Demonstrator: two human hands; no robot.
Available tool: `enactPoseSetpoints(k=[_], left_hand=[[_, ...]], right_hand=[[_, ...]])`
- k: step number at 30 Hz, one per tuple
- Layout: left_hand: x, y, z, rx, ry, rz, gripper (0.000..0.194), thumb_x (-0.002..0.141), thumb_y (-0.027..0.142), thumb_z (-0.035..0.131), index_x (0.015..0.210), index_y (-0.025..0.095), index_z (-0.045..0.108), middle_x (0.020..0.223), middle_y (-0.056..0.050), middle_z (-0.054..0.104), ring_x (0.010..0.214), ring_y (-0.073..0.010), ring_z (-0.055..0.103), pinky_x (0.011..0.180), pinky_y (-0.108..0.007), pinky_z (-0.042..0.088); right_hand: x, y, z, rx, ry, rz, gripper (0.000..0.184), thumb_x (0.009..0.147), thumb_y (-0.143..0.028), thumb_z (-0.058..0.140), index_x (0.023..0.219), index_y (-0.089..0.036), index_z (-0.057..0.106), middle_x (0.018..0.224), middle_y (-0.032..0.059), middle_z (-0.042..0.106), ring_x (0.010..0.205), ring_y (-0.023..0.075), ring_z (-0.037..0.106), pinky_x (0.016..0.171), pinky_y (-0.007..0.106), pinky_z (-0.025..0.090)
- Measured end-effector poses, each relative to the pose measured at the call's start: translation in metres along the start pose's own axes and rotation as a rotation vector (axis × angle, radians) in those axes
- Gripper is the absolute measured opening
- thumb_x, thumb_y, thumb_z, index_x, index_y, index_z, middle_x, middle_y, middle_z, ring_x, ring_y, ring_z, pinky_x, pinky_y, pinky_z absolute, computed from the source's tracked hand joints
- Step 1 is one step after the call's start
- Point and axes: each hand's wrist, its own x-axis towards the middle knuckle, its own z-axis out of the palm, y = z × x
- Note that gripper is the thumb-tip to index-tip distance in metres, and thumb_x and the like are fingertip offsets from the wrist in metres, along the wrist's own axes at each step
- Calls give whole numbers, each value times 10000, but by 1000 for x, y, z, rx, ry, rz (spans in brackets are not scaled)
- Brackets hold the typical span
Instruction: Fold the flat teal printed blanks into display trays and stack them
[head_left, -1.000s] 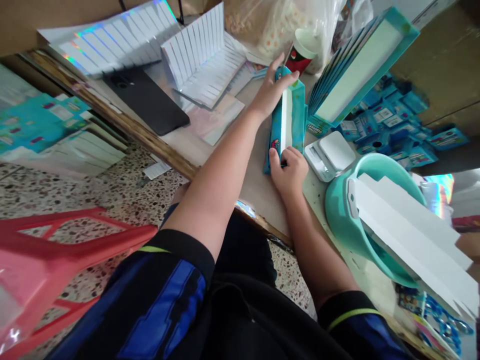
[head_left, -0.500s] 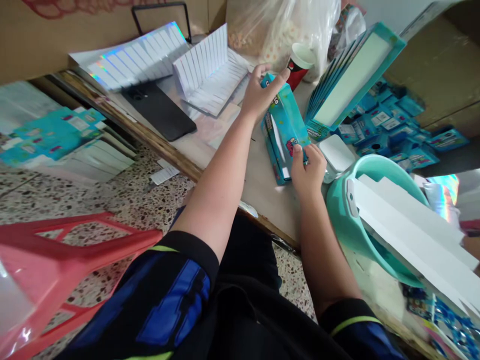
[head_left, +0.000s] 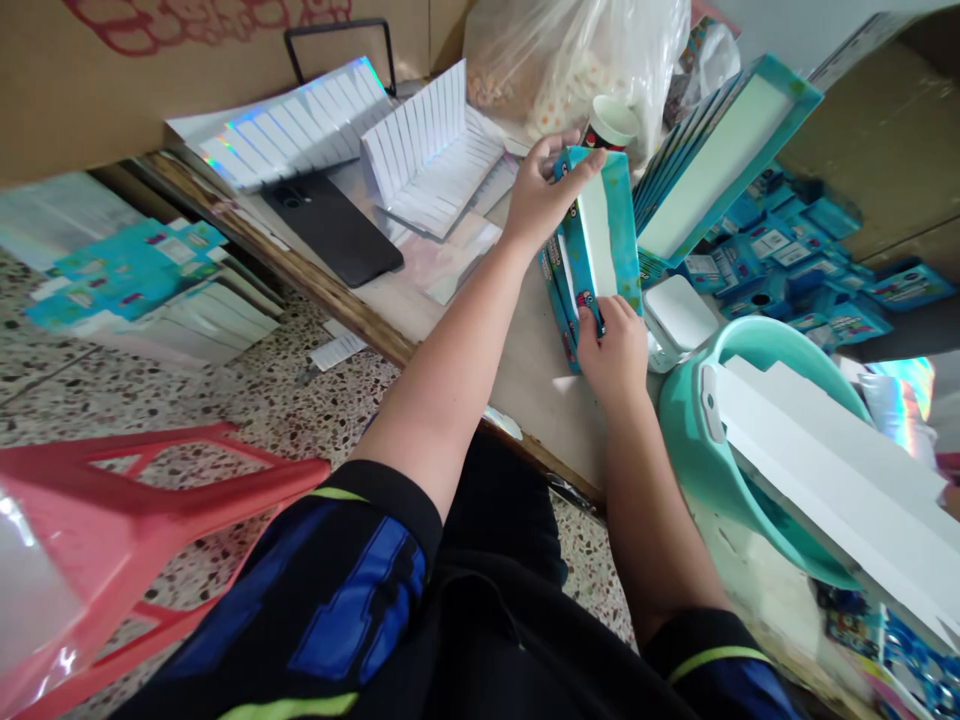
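Note:
My left hand (head_left: 541,195) grips the far end of a teal printed cardboard tray (head_left: 627,215), its thumb over the rim. My right hand (head_left: 616,345) is closed on the near end of the same tray. The tray's white inside faces up toward me. Under its left side another teal printed edge shows, close to the table; whether it is a separate piece I cannot tell. A paper cup (head_left: 611,125) stands just beyond my left hand. Right of the tray leans a row of similar nested teal trays (head_left: 724,150). A white square-lidded container (head_left: 681,308) sits beside my right hand.
A turquoise basin (head_left: 686,450) holding white card strips (head_left: 832,460) stands at right. Several small teal boxes (head_left: 772,245) are piled behind it. Left lie a black phone (head_left: 337,230) and folded white sheets (head_left: 439,165). A red plastic stool (head_left: 142,490) stands on the floor.
The teal cardboard was showing a closed printed face upward; now its white inside shows between raised rims. Both hands remain on its ends. The view has shifted slightly.

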Motion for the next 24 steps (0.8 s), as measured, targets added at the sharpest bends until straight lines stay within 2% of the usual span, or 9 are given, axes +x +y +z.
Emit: enactPoseSetpoints(k=[3, 7, 10, 17, 21, 24], left_hand=[[-2, 9, 4, -88, 86, 131, 518, 940, 574, 572, 1378, 302, 522, 1245, 42, 724, 1202, -216, 567, 1003, -330, 453], [-2, 9, 10, -132, 19, 179, 604, 961, 677, 490, 1424, 289, 485, 1153, 10, 718, 1186, -233, 590, 968, -395, 471], [0, 0, 12, -160, -2, 161, 550, 925, 658, 593, 1338, 299, 536, 1073, 5, 721, 1108, -226, 579, 958, -387, 456], [7, -14, 10, -178, 90, 90, 340, 906, 588, 685, 1041, 278, 647, 891, 8, 680, 963, -179, 541, 869, -323, 410], [8, -15, 10, -254, 128, 87, 240, 893, 446, 761, 917, 237, 645, 797, 11, 617, 838, -149, 539, 803, -297, 414], [8, -17, 9, -313, 169, 39, 265, 892, 437, 761, 925, 216, 619, 762, 27, 555, 832, -136, 575, 809, -276, 429]], right_hand=[[-1, -1, 2, -79, 53, 6, 196, 984, -276, 440, 799, -236, 488, 798, 43, 536, 807, 238, 522, 749, 371, 339], [-2, -1, 7, -119, 21, 54, 185, 970, -273, 469, 797, -228, 518, 818, 53, 560, 798, 236, 529, 731, 364, 325], [-1, -2, 7, -132, -17, 90, 183, 956, -270, 495, 782, -223, 520, 808, 47, 561, 771, 223, 517, 711, 352, 301], [1, -5, 3, -69, -37, 101, 224, 930, -267, 531, 715, -222, 489, 727, 17, 514, 699, 196, 473, 669, 335, 253], [2, -3, 3, -26, -21, 85, 243, 944, -286, 531, 712, -221, 507, 701, 7, 509, 674, 186, 461, 660, 330, 248], [4, -1, 4, 4, 7, 65, 294, 976, -315, 514, 697, -221, 503, 680, 0, 495, 658, 179, 457, 656, 329, 249]])
